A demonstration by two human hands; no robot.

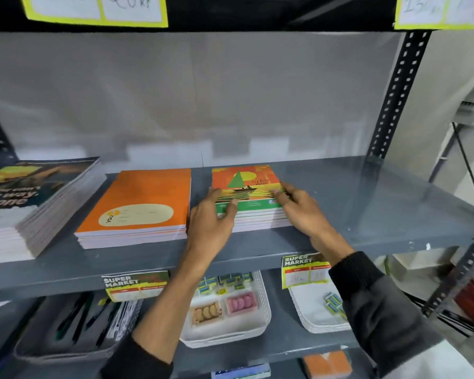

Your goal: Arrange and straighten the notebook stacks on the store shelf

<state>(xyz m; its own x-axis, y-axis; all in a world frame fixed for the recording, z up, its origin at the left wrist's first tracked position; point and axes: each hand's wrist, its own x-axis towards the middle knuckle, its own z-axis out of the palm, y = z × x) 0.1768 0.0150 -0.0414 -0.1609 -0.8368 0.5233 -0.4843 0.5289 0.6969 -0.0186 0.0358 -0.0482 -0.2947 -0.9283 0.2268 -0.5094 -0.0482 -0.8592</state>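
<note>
Three notebook stacks lie on the grey shelf (367, 209). The right stack (246, 184) has an orange cover with a green sail and a boat. My left hand (211, 217) presses against its front left corner, thumb on the cover. My right hand (301, 209) holds its right edge, fingers laid on the top cover. The middle stack (140, 203) has plain orange covers and sits square beside it. The left stack (25, 203) has dark photo covers and is turned at an angle.
Bare shelf surface extends to the right of the boat stack up to a perforated black upright (394, 91). Below, white baskets (263, 305) hold erasers and small packs; a grey tray (66, 348) holds pens. Price tags (134, 288) hang on the shelf's front lip.
</note>
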